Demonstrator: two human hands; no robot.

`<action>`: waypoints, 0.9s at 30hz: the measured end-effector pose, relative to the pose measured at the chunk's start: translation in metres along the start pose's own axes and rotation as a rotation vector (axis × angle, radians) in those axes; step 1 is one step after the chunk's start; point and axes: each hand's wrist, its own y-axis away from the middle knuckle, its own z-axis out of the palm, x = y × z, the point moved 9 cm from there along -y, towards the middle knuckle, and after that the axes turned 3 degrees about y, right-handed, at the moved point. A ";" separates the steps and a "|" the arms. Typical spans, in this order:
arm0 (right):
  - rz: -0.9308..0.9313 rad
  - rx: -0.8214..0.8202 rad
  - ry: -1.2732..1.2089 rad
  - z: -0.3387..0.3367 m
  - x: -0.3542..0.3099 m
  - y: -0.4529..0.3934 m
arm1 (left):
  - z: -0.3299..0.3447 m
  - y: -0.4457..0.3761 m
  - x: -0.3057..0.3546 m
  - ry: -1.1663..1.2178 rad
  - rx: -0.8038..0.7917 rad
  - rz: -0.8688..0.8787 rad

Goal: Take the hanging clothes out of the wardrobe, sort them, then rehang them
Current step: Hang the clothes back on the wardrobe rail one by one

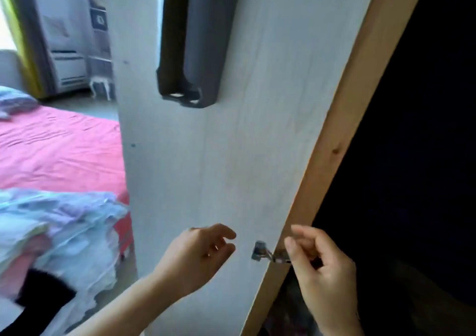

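Note:
The pale wardrobe door [231, 155] stands swung open in front of me, its inner face toward me. My left hand [198, 256] hovers in front of the door's lower part, fingers loosely curled and holding nothing. My right hand [316, 266] is at the wooden frame edge [342, 135], fingers loosely bent beside the metal hinge [262, 251]; it holds nothing. The wardrobe's inside [417, 155] is dark and no hanging clothes show in it. A heap of pale clothes [56, 235] lies at the lower left on the bed.
A dark grey holder [193, 39] is fixed to the door's upper part. The bed with a pink sheet [59, 150] lies to the left. Behind it are a white unit [69, 65] and a yellow curtain edge [15, 26].

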 end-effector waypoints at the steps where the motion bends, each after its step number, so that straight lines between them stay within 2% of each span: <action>1: -0.025 -0.047 -0.016 0.021 -0.005 0.007 | -0.013 0.013 -0.019 -0.066 0.022 -0.035; 5: -0.165 -0.237 -0.038 0.115 -0.044 0.036 | -0.075 0.082 -0.104 -0.303 0.121 -0.225; 9: -0.248 -0.403 -0.113 0.199 -0.093 0.062 | -0.135 0.151 -0.170 -0.396 0.232 -0.384; 14: -0.380 -0.567 -0.206 0.302 -0.165 0.100 | -0.199 0.229 -0.229 -0.385 0.304 -0.579; 18: -0.455 -0.692 -0.276 0.379 -0.225 0.132 | -0.250 0.275 -0.271 -0.362 0.357 -0.663; 27: -0.492 -0.947 -0.376 0.529 -0.310 0.214 | -0.340 0.361 -0.359 -0.310 0.549 -0.837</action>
